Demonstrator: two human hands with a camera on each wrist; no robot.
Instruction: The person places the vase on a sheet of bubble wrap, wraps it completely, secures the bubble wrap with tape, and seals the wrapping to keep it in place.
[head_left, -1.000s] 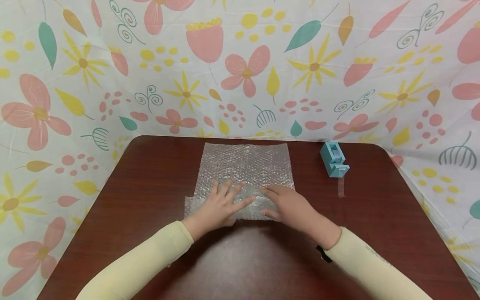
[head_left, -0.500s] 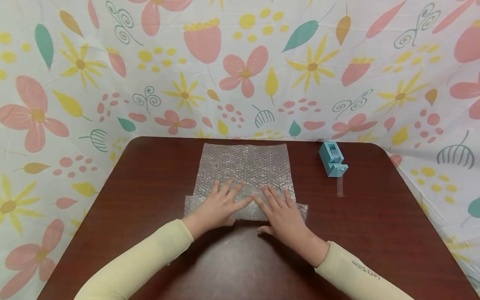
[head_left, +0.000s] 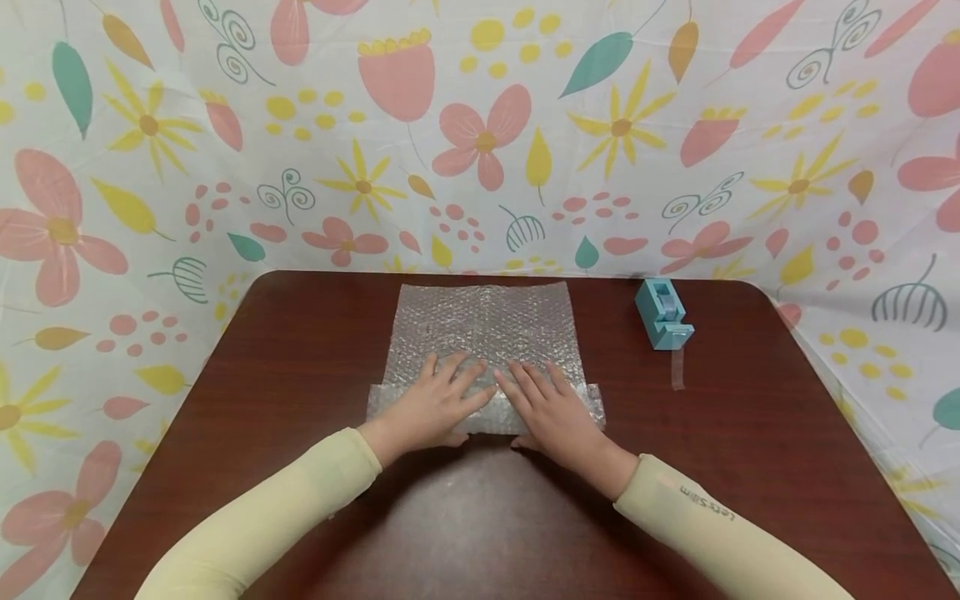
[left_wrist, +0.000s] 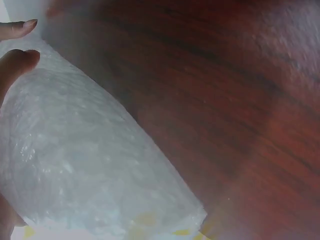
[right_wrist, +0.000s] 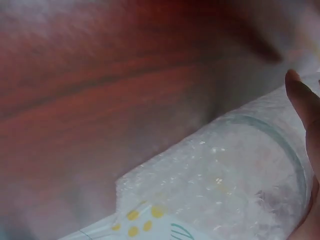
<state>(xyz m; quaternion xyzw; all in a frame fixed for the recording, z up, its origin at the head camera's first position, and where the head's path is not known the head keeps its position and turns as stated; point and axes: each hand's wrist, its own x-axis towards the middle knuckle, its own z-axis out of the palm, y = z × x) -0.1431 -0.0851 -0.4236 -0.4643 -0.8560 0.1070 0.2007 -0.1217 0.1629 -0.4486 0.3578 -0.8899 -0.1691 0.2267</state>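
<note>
A sheet of bubble wrap lies flat on the table in the head view. Its near part is turned over into a thick bundle, whose two ends stick out past the sheet's sides. My left hand rests on the bundle's left half with its fingers spread. On the right half lies my right hand, fingers fairly straight and pointing away. Both thumbs stay at the near edge. Through the wrap in the right wrist view, a curved greenish rim shows; what it belongs to is unclear. The left wrist view has the bundle's cloudy side.
A light blue tape dispenser stands at the back right of the brown table, a strip of tape hanging from its front. Behind the table hangs a flower-patterned cloth.
My right hand has swung from the bundle's right side to lie over its top, baring the right end. The left hand stays nearly in place. The whole head view has shifted slightly.
</note>
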